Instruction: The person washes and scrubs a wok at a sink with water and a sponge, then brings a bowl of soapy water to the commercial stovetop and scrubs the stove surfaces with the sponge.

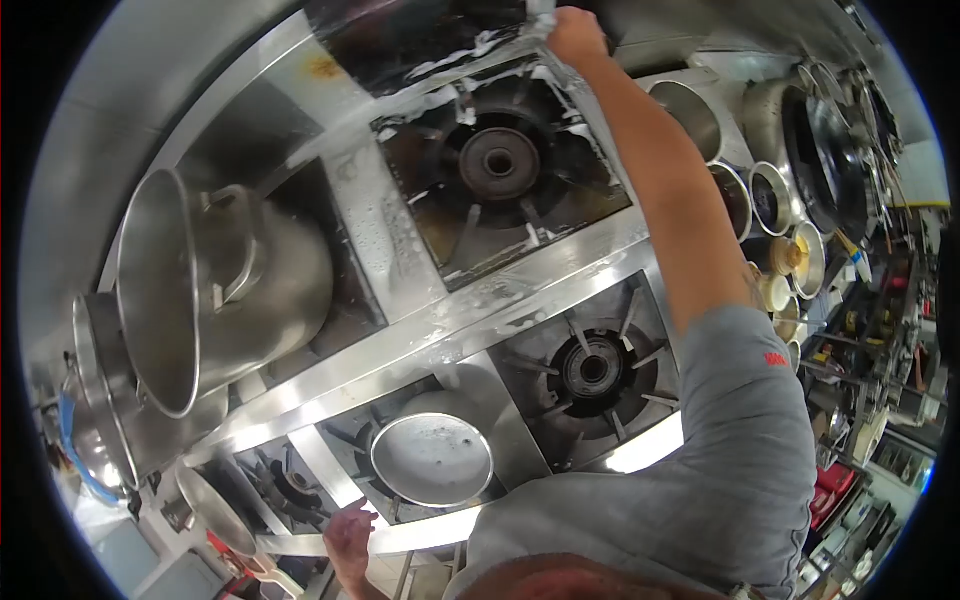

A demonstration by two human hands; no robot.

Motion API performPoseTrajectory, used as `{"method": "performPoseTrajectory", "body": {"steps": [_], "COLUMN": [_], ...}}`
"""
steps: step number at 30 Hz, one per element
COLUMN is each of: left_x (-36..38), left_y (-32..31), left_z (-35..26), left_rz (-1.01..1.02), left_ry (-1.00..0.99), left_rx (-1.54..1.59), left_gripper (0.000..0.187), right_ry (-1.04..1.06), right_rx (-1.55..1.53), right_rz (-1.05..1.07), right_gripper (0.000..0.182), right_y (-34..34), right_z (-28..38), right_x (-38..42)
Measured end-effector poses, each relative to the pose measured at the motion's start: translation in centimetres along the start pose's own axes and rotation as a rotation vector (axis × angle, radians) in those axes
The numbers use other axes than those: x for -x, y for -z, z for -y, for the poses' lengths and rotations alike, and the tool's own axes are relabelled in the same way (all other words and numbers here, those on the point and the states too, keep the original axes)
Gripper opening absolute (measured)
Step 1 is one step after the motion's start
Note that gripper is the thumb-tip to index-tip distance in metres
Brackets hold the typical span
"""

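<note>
My right hand (577, 38) reaches to the far back corner of the stove. Its fingers are closed, and whatever they hold is hidden. Just in front of it lies a back gas burner (499, 164) with white suds on its dark tray and grate. My left hand (349, 538) is low at the stove's front edge, its fingers loosely bent and apart, with nothing seen in them. Near it, a round pan (432, 460) with a pale grey inside sits on a front burner.
A large steel stockpot (250, 290) lies tilted at the left, beside more steel pots (110, 400). Another front burner (592, 370) is at the right. Wet suds streak the steel divider (375, 220). Several pots and containers (770, 195) stand to the right, near a dark wok (825, 160).
</note>
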State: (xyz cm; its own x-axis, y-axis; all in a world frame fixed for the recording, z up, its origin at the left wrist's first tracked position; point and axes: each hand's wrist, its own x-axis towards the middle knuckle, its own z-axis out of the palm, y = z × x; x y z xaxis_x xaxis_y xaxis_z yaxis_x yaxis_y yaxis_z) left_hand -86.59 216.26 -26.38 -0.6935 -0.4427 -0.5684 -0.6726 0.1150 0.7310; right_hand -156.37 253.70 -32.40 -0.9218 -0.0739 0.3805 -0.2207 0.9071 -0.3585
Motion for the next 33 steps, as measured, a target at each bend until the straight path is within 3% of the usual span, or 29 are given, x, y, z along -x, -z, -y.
{"method": "performPoseTrajectory", "body": {"steps": [2, 5, 8, 10, 12, 14, 17, 21, 22, 28, 33], "left_x": [1.2, 2.3, 2.5, 2.3, 2.1, 2.1, 3.1, 4.7, 5.2, 5.8, 5.5], "left_y": [0.6, 1.4, 1.0, 0.7, 0.5, 0.6, 1.4, 2.0, 2.3, 2.4, 2.9], "left_z": [0.0, 1.8, 3.6, 3.5, 3.6, 3.3, 3.4, 4.1, 4.5, 5.9, 5.4], "left_rz": [-0.045, -0.078, -0.074, -0.057, -0.052, -0.048, -0.073, -0.153, -0.143, -0.152, -0.155], "left_ry": [0.021, 0.033, 0.020, 0.013, -0.018, -0.020, -0.017, 0.038, 0.063, 0.060, 0.025], "left_rx": [0.007, 0.033, 0.043, 0.057, 0.064, 0.075, 0.042, 0.145, 0.151, 0.196, 0.191], "left_gripper": [0.016, 0.019, 0.023, 0.025, 0.031, 0.033, 0.030, 0.026, 0.025, 0.026, 0.030], "right_ry": [0.041, 0.218, 0.394, 0.510, 0.873, 0.995, 0.901, 0.861, 0.850, 0.753, 0.738], "right_rx": [0.024, 0.246, 0.010, -0.169, -0.253, -0.407, -0.227, -0.050, -0.002, -0.146, -0.062], "right_rz": [-0.064, 0.180, -0.102, -0.221, -0.519, -0.532, -0.458, -0.221, -0.143, -0.308, -0.036], "right_gripper": [0.021, 0.022, 0.019, 0.014, 0.017, 0.020, 0.011, 0.009, 0.008, 0.013, 0.009], "right_y": [-1.6, -1.6, 0.9, 3.0, 4.0, 3.5, -1.4, -11.3, -11.2, -5.7, -12.1], "right_z": [-2.3, -2.5, 2.4, 9.4, 16.7, 22.8, 26.9, 26.2, 26.2, 28.8, 25.6], "right_x": [-0.1, 1.0, 2.1, 4.1, 5.1, 5.2, 3.8, 6.4, 7.0, 4.4, 7.7]}}
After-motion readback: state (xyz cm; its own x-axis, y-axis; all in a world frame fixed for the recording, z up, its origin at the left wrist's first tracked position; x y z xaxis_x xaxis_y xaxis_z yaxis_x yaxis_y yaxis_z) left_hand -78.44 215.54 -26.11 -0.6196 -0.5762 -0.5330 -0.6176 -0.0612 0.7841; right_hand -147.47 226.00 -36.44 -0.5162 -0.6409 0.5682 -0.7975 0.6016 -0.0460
